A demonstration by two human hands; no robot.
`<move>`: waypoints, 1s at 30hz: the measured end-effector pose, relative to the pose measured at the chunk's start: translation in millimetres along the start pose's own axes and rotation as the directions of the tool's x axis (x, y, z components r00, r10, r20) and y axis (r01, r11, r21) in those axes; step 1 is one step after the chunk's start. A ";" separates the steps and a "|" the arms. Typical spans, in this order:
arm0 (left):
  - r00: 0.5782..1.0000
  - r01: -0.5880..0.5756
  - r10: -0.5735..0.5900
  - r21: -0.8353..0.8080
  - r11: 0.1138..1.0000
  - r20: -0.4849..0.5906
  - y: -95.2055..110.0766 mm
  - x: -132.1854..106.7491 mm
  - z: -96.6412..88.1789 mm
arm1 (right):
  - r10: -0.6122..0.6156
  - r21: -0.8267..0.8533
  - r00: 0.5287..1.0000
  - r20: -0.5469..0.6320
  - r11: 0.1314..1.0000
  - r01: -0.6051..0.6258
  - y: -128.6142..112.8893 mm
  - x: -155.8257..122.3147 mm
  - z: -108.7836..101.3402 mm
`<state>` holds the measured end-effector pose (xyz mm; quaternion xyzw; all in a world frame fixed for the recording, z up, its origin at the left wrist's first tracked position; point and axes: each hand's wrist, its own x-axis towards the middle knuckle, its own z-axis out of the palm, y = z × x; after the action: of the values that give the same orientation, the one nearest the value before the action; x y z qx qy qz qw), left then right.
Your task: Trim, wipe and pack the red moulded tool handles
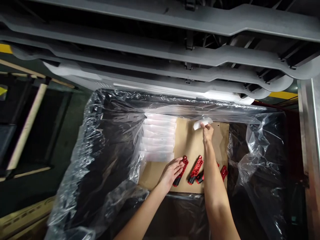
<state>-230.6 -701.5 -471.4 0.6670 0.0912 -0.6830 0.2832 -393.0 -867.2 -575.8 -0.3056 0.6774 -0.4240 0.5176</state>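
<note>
My right hand [207, 131] pinches a white foam sleeve [202, 123] above a brown cardboard sheet [190, 143]. My left hand [172, 171] lies flat-fingered against a red metal part with a black grip end [182, 170], touching it without a visible grip. Two more similar red parts [196, 170] lie just right of it, partly overlapping near my right forearm. Another red part [224, 172] sits at the sheet's right edge, and my forearm hides some of what lies between. A stack of white foam sleeves [158, 136] lies along the sheet's left side.
A clear plastic liner [117, 140] lines the dark bin around the cardboard and bunches up at the sides. Grey metal shelf rails [162, 50] run overhead across the far side. A metal upright [310, 150] stands at the right.
</note>
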 end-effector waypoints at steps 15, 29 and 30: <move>0.689 -0.584 0.021 0.538 0.608 0.725 43.6 -31.1 17.0 | 0.416 -0.073 0.753 0.509 0.893 -0.444 -85.5 -160.7 -115.2; 0.984 -0.032 -0.043 0.410 0.912 0.174 -21.7 0.6 29.5 | 0.371 -0.179 0.927 0.047 0.916 -0.358 -17.1 -215.9 -69.9; 0.985 -0.036 -0.037 0.411 0.911 0.168 -20.6 0.7 29.1 | 0.340 -0.195 0.940 0.022 0.924 -0.330 -15.4 -218.2 -65.9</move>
<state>-266.1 -699.4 -474.6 0.6503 -0.0799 -0.7419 0.1425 -396.1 -671.0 -458.8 -0.2445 0.7420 -0.2548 0.5699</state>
